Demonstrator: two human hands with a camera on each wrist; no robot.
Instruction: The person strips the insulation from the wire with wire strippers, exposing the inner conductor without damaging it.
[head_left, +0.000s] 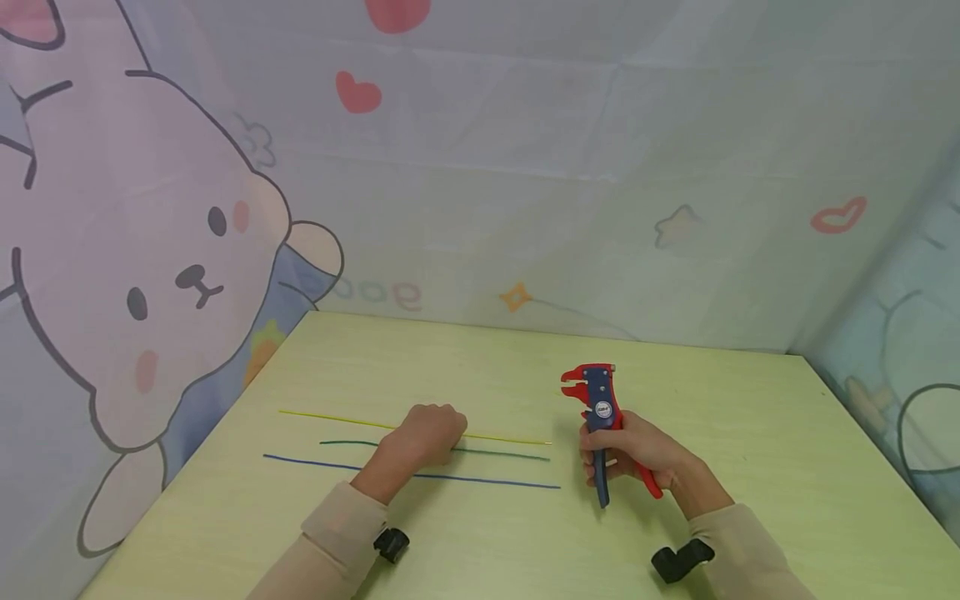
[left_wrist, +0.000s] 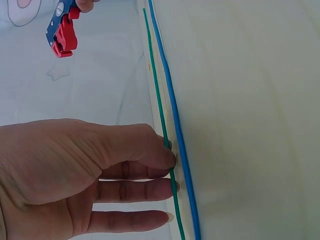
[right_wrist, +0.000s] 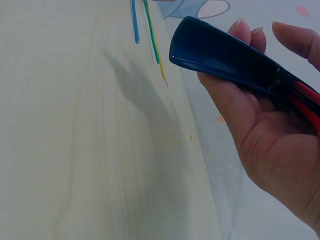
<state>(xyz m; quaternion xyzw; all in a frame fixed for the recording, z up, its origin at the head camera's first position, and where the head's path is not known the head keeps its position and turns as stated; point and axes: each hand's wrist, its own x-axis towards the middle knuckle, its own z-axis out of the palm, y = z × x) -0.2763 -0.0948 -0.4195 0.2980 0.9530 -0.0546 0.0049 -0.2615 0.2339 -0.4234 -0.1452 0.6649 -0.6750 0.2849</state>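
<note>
Three thin wires lie across the table: a yellow wire [head_left: 337,419], a green wire [head_left: 502,453] and a blue wire [head_left: 487,480]. The yellow one has a bare tip at its right end, seen in the right wrist view. My left hand [head_left: 423,435] is over the middle of the wires; its thumb and fingers pinch the green wire [left_wrist: 156,80], and it hides part of the yellow one. In my right hand [head_left: 637,450] is a wire stripper [head_left: 600,396] with red and blue handles, held upright, its red jaws apart and pointing left.
A pale wooden table [head_left: 750,433] carries everything. A tiny yellow scrap [right_wrist: 191,138] lies near its far edge. Behind stands a printed cloth [head_left: 525,167] with a cartoon animal and hearts.
</note>
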